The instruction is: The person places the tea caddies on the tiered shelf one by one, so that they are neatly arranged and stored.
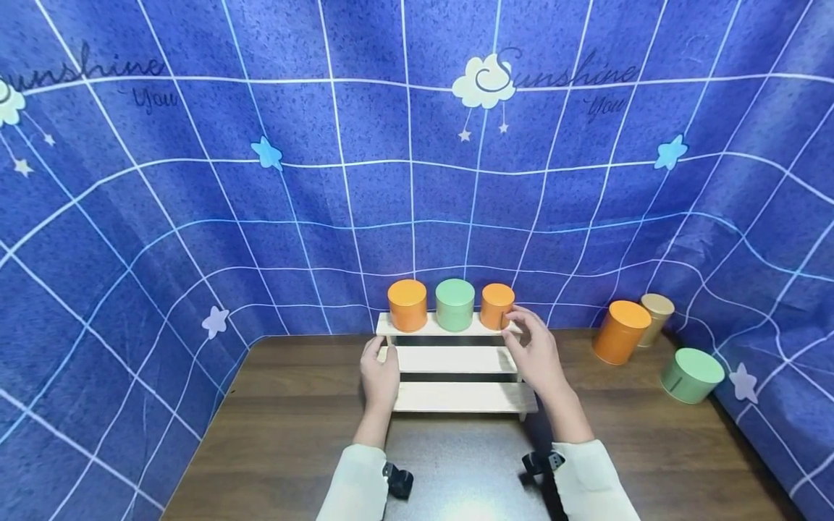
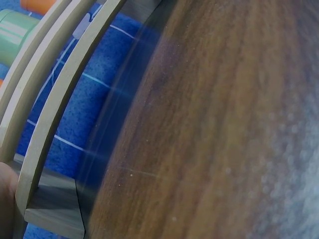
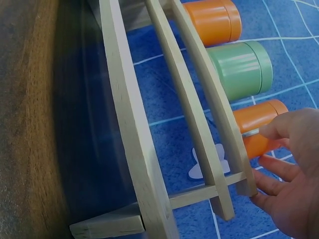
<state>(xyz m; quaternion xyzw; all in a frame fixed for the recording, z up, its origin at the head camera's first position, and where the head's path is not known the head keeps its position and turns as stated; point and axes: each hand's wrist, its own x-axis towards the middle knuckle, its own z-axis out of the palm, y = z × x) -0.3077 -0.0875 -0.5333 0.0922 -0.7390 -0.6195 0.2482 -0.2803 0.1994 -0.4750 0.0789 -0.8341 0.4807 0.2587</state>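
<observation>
A pale wooden three-step shelf (image 1: 456, 396) stands on the table. On its top step are a larger orange canister (image 1: 408, 307), a green canister (image 1: 455, 305) and a smaller orange canister (image 1: 495, 307), left to right. My left hand (image 1: 381, 376) grips the shelf's left end; only a bit of that hand shows in the left wrist view. With thumb and forefinger, my right hand (image 1: 536, 354) pinches the smaller orange canister, which stands at the top step's right end. In the right wrist view, its other fingers (image 3: 269, 184) lie by the shelf's end.
Right of the shelf, a tall orange canister (image 1: 621, 333) stands before a gold canister (image 1: 656, 318). A wide green canister (image 1: 692, 376) sits near the right edge of the brown wooden table (image 1: 287, 449). A blue patterned cloth (image 1: 300, 195) hangs behind and at both sides.
</observation>
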